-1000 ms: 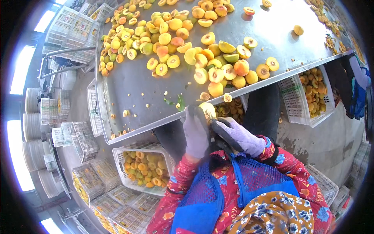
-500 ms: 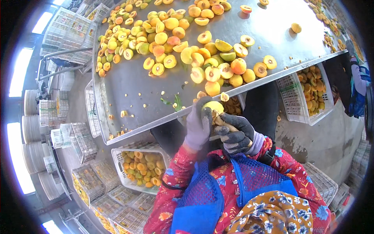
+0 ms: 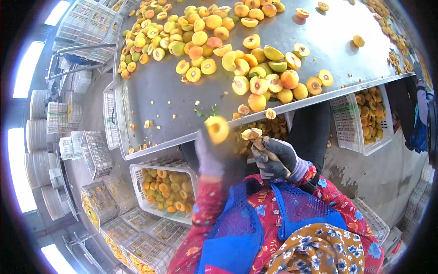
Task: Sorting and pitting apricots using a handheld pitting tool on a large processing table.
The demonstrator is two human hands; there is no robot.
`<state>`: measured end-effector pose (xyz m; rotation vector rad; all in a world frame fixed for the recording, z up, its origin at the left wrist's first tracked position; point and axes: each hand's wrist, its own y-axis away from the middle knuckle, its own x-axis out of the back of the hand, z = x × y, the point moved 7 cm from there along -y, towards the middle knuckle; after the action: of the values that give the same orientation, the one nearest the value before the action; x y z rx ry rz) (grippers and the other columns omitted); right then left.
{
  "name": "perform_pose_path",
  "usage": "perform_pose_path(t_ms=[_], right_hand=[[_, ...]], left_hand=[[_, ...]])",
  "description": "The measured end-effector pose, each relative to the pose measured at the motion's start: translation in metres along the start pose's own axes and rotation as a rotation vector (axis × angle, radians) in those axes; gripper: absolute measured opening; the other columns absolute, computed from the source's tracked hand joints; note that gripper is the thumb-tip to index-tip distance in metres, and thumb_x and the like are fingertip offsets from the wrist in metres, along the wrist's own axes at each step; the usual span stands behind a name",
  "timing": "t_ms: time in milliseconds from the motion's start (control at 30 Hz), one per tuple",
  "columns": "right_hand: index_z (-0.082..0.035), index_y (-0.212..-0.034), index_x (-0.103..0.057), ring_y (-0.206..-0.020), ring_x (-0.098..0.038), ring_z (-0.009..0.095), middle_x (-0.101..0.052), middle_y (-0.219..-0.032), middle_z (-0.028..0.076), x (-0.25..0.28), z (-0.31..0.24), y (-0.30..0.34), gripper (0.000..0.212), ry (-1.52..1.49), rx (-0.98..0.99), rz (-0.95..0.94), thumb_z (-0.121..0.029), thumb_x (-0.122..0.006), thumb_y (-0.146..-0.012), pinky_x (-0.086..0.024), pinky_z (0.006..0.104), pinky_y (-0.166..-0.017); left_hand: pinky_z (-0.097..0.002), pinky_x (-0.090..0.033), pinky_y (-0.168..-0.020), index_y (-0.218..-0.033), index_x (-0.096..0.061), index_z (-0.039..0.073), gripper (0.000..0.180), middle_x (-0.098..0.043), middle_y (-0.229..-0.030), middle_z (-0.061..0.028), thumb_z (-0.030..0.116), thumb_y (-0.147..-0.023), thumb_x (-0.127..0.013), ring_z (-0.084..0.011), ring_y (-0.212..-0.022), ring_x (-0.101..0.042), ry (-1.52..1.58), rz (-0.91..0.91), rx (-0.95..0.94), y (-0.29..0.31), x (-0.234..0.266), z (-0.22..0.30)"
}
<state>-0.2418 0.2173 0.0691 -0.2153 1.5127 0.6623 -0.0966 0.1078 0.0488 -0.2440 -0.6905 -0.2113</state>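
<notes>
Yellow halved fruit [image 3: 217,129], raised, blurred

No labels, signs or screens in view; only packaging is plastic crates. White mesh crate [image 3: 160,191] w/ yellow-orange fruit halves at 7 o'clock, just below table edge. Second white crate [image 3: 365,119], same fruit, at 3 o'clock under table's right end. Row of crates [image 3: 132,239], part-filled, runs along 7–8 o'clock. Empty grey crates [image 3: 98,153] at 9 o'clock. Stacked white crates [image 3: 86,27] at 10–11 o'clock, beyond table's far left corner.
</notes>
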Motion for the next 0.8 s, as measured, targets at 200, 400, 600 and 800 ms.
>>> perform_pose_path(t_ms=[200,400,600,800], right_hand=[[-0.009,-0.089,-0.054,-0.038,-0.036,0.006,-0.041,-0.052,-0.003,0.037,-0.027,0.011,0.034,0.690,0.025,0.316,-0.041,-0.051,-0.099,-0.029,0.0211,-0.038],[-0.009,-0.089,-0.056,-0.038,-0.038,0.006,-0.043,-0.053,-0.003,0.075,-0.041,-0.008,0.036,0.422,0.110,0.427,-0.044,-0.052,-0.098,-0.031,0.0216,-0.037],[0.002,-0.100,-0.060,-0.074,-0.055,0.012,-0.061,-0.084,0.003,0.071,-0.042,0.009,0.031,1.070,0.104,0.422,-0.028,-0.052,-0.099,-0.047,0.0295,-0.066],[-0.008,-0.088,-0.054,-0.049,-0.043,0.005,-0.047,-0.061,-0.004,0.055,-0.046,0.012,0.029,1.168,0.346,0.456,-0.034,-0.052,-0.100,-0.033,0.0217,-0.044]], left_hand=[[-0.0435,-0.047,-0.095,-0.136,-0.044,-0.001,0.058,-0.051,-0.129,-0.0274,0.037,-0.094,-0.053,-0.0431,-0.121,-0.051,-0.650,-0.259,0.656,0.049,0.140,-0.106],[-0.0474,-0.043,-0.098,-0.130,-0.053,0.004,0.048,-0.055,-0.127,-0.0243,0.039,-0.098,-0.044,-0.0398,-0.117,-0.054,-0.724,-0.037,0.308,-0.066,0.109,-0.075],[-0.0462,-0.045,-0.098,-0.121,-0.056,0.000,0.045,-0.057,-0.120,-0.0279,0.032,-0.091,-0.057,-0.0401,-0.114,-0.056,-0.690,0.008,0.045,-0.218,0.005,-0.069],[-0.0402,-0.055,-0.076,-0.121,-0.049,0.002,0.051,-0.060,-0.111,-0.0223,0.022,-0.080,-0.070,-0.0309,-0.097,-0.064,-0.096,-0.316,0.182,-0.196,-0.040,-0.086]])
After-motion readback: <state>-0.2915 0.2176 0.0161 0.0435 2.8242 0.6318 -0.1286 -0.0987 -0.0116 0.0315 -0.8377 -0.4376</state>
